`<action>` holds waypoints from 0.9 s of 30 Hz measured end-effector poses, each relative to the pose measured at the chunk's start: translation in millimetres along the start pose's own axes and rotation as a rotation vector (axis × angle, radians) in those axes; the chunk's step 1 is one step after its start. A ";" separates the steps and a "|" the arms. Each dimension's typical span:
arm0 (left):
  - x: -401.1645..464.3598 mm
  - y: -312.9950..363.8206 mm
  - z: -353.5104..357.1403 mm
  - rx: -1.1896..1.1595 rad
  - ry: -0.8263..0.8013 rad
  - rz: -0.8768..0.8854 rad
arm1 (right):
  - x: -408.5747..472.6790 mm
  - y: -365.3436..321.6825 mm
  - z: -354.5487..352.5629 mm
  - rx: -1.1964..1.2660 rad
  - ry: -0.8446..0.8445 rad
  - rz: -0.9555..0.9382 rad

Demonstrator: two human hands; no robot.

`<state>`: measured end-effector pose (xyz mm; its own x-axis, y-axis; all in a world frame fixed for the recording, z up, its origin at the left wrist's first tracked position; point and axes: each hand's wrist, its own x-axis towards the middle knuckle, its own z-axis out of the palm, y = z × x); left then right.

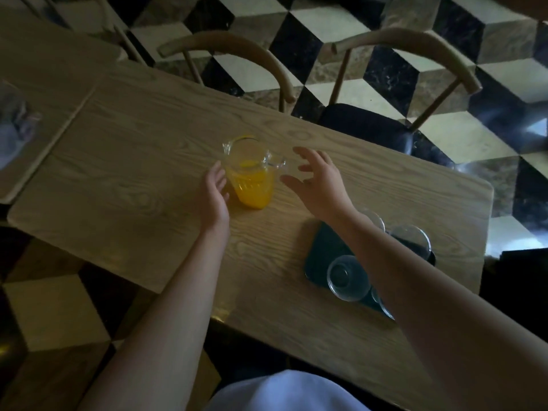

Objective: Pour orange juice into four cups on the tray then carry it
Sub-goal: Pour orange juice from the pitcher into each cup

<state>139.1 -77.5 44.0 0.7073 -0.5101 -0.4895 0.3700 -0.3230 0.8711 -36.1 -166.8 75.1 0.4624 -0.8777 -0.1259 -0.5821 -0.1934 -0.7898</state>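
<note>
One juice pitcher [250,173] stands mid-frame on the counter [133,161], flanked by two spread, empty hands, left [214,193] and right [318,185]; four cups [348,277] sit on one tray [324,247], lower right.

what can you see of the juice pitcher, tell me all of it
The pitcher is clear, glass by its look, with a pour spout at its far-left rim and a handle on its right. It stands upright on the wooden table, about half full of orange juice. The left hand is at its left side; contact is unclear.
</note>
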 end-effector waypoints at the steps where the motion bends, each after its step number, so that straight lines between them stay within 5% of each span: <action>1: 0.5 2.5 1.5 0.012 -0.029 0.009 | 6.3 -2.4 2.6 0.012 -0.008 -0.008; 19: 12.6 32.8 -3.9 0.109 -0.271 0.074 | 11.2 -47.0 12.6 -0.063 0.117 -0.033; 27: -44.1 84.4 21.0 0.160 -0.430 0.337 | -20.9 -75.2 -54.0 -0.093 0.403 -0.180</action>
<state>126.5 -99.0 138.3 0.4493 -0.8736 -0.1870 0.0472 -0.1858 0.9814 -38.1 -157.6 169.6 0.2745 -0.9238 0.2669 -0.5825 -0.3806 -0.7183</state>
